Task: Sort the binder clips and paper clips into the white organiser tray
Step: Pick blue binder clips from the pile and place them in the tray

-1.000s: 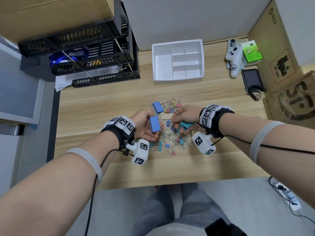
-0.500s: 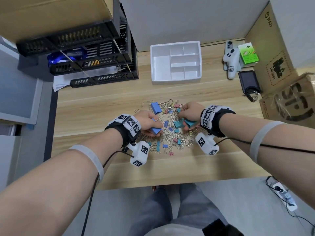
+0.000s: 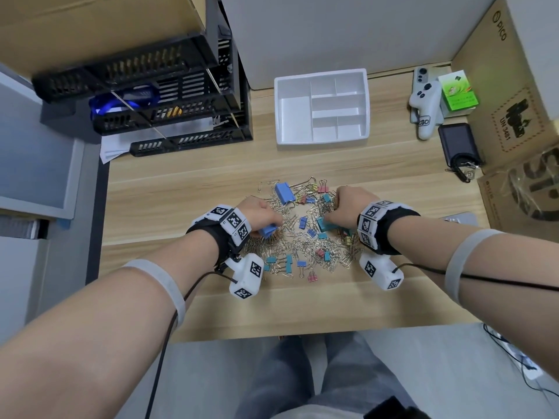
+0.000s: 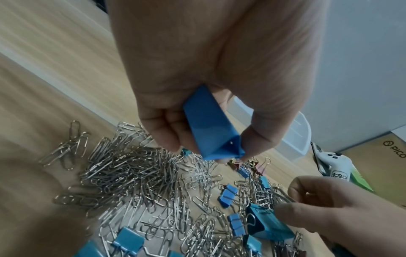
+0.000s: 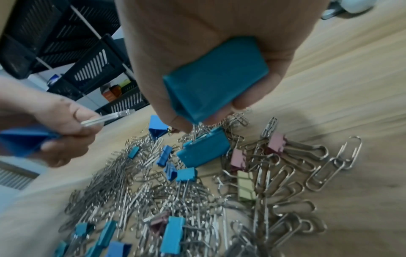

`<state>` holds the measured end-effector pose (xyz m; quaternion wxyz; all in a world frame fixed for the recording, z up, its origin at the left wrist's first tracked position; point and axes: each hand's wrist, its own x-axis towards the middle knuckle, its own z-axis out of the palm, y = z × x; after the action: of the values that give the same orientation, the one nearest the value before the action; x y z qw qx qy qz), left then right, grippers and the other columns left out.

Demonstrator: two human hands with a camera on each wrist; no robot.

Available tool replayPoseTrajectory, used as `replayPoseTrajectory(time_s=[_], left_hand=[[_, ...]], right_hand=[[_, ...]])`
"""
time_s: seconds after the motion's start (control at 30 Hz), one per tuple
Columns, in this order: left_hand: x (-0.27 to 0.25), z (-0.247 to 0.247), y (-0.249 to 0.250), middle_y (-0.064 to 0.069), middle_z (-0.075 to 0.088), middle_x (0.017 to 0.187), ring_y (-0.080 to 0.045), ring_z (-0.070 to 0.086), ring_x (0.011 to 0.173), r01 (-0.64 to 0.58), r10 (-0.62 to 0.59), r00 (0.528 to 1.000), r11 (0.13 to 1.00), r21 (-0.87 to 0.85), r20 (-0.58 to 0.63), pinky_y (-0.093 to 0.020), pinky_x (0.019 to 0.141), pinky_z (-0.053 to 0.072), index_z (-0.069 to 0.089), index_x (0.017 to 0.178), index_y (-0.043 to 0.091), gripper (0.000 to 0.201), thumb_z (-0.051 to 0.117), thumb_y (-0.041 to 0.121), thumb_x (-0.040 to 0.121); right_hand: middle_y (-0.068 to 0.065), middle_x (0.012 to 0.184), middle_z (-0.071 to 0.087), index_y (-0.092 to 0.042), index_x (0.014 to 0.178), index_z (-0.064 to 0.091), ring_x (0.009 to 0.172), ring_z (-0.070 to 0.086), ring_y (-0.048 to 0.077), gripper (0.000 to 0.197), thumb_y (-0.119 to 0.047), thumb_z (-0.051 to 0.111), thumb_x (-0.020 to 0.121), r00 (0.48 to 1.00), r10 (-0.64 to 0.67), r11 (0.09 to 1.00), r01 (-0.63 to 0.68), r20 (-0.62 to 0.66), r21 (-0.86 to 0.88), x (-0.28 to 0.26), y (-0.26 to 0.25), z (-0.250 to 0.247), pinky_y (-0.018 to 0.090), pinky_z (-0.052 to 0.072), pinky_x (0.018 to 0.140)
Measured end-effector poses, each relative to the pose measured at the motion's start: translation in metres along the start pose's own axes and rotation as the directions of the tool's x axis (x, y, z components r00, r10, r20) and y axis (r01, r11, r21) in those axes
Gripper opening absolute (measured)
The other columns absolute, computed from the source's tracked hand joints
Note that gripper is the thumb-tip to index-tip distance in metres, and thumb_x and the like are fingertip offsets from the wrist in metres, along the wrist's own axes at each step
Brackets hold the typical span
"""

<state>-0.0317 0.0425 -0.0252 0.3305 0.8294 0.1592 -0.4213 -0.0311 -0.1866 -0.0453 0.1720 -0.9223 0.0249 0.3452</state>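
A heap of silver paper clips (image 3: pixel 290 243) mixed with blue, teal, pink and yellow binder clips lies mid-desk. My left hand (image 3: pixel 260 213) grips a large blue binder clip (image 4: pixel 208 128) at the heap's left edge. My right hand (image 3: pixel 348 207) holds a large teal binder clip (image 5: pixel 215 78) in its curled fingers, low over the heap's right side. A second large teal binder clip (image 5: pixel 204 153) lies just under those fingers. Another large blue binder clip (image 3: pixel 284 192) rests at the heap's far edge. The white organiser tray (image 3: pixel 322 140) stands behind the heap, with all its compartments bare.
Black mesh stacking trays (image 3: pixel 169 107) stand at the back left. A white controller (image 3: pixel 425 110), a green box (image 3: pixel 458 92) and a black device (image 3: pixel 458 143) lie at the back right, beside cardboard boxes (image 3: pixel 514 116). The desk's front edge is near my wrists.
My left hand turned palm-down and sank to the heap's left edge with the blue clip. My right hand moved slightly up and right over the heap, still holding the teal clip.
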Motion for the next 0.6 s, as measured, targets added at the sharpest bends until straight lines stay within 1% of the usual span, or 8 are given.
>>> replayPoseTrajectory(time_s=[0.07,0.13,0.23,0.3,0.37,0.43,0.53,0.6], left_hand=[[0.002,-0.001,0.000,-0.009,0.067,0.070,-0.017,0.060,0.053,0.006,-0.006,1.000,1.000,0.017,0.000,-0.020,0.043,0.044,0.058,0.068,0.015,0.024,0.076,0.027,0.077],[0.004,-0.003,0.000,-0.008,0.064,0.062,-0.016,0.053,0.047,0.002,-0.001,1.000,0.998,0.058,-0.013,-0.019,0.045,0.043,0.058,0.061,0.016,0.033,0.077,0.039,0.074],[0.007,-0.003,0.001,-0.008,0.059,0.058,-0.020,0.052,0.049,0.003,0.001,0.998,0.997,0.072,-0.056,-0.024,0.053,0.046,0.052,0.054,0.018,0.042,0.078,0.045,0.073],[0.009,-0.002,0.001,-0.010,0.059,0.064,-0.022,0.053,0.057,0.001,0.004,0.998,0.997,0.072,-0.064,-0.027,0.057,0.046,0.054,0.060,0.016,0.037,0.074,0.042,0.077],[0.009,-0.001,0.003,-0.011,0.058,0.069,-0.022,0.053,0.061,-0.002,0.007,0.997,0.998,0.068,-0.071,-0.025,0.055,0.041,0.058,0.070,0.013,0.029,0.068,0.037,0.083],[0.009,0.001,0.005,-0.011,0.058,0.069,-0.022,0.057,0.063,-0.008,0.013,0.998,0.997,0.073,-0.068,-0.024,0.055,0.041,0.058,0.071,0.012,0.025,0.060,0.031,0.087],[0.007,0.002,0.011,-0.008,0.054,0.056,-0.022,0.054,0.051,-0.017,0.019,0.999,0.998,0.055,-0.039,-0.022,0.052,0.041,0.060,0.072,0.007,0.026,0.049,0.021,0.091],[0.005,0.002,0.015,-0.006,0.047,0.053,-0.021,0.045,0.044,-0.020,0.022,0.999,0.998,0.062,-0.032,-0.021,0.046,0.036,0.061,0.079,0.005,0.024,0.044,0.015,0.093]], right_hand=[[0.000,0.079,0.062,-0.016,0.091,0.051,0.066,0.057,0.017,0.051,-0.058,0.070,0.067,1.000,-0.019,0.997,0.018,-0.010,-0.069,-0.002,0.001,0.002,0.026,0.042,0.052],[-0.001,0.080,0.058,-0.017,0.094,0.049,0.068,0.056,0.015,0.061,-0.067,0.069,0.065,0.999,-0.031,0.990,0.027,-0.021,-0.142,-0.001,0.000,0.005,0.027,0.042,0.053],[-0.002,0.080,0.057,-0.018,0.093,0.049,0.069,0.056,0.016,0.066,-0.074,0.068,0.063,0.999,-0.031,0.979,0.028,-0.011,-0.202,0.001,-0.004,0.007,0.028,0.044,0.055],[-0.002,0.080,0.058,-0.018,0.090,0.050,0.066,0.055,0.015,0.062,-0.071,0.070,0.064,0.999,-0.037,0.977,0.037,0.005,-0.209,0.000,-0.006,0.008,0.027,0.043,0.054],[-0.001,0.077,0.057,-0.017,0.090,0.052,0.062,0.051,0.015,0.054,-0.061,0.074,0.067,0.999,-0.040,0.980,0.045,0.028,-0.194,0.001,-0.007,0.009,0.025,0.040,0.051],[0.000,0.077,0.056,-0.016,0.092,0.053,0.062,0.050,0.016,0.052,-0.055,0.077,0.067,0.997,-0.037,0.984,0.049,0.071,-0.171,0.003,-0.007,0.007,0.026,0.042,0.052],[0.002,0.079,0.055,-0.012,0.090,0.052,0.067,0.049,0.018,0.053,-0.050,0.080,0.066,0.990,-0.049,0.994,0.061,0.130,-0.091,0.005,-0.004,0.003,0.029,0.042,0.058],[0.004,0.077,0.050,-0.012,0.085,0.050,0.067,0.044,0.019,0.043,-0.040,0.078,0.071,0.984,-0.067,0.998,0.067,0.167,0.007,0.004,-0.001,-0.001,0.030,0.037,0.058]])
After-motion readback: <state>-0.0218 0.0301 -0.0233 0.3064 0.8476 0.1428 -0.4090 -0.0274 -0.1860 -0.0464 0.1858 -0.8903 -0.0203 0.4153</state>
